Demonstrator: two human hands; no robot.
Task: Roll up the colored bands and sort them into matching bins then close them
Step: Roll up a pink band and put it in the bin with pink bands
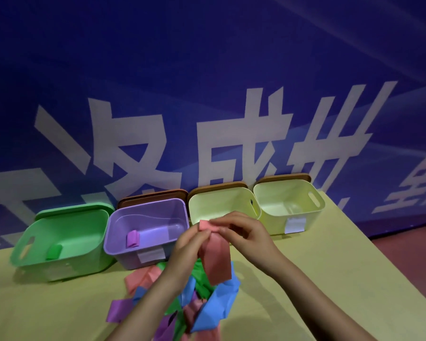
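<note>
- Over the yellow-green table [330,279], from the head view, I see both hands raised in front of four open bins lined up against a blue banner [207,70] with large white characters.
- Left hand [190,244] and right hand [241,230] both pinch the top end of a pink band [215,257]; the fingertips are bunched together on a small folded start of the roll.
- Long axis of the pink band runs down and slightly right from the hands, its free end hanging flat and ribbon-like over the pile.
- Loose pile of bands [199,301] lies on the table below the wrists: pink, blue, green and purple strips, thin, smooth and crumpled across each other.
- Green bin [59,232] at far left holds one green roll [54,252]; the translucent purple bin [143,217] beside it holds a purple roll [132,239].
- Two pale yellow bins [221,200] [288,193] stand to the right, rounded plastic with slot handles; lids lean behind all four.
</note>
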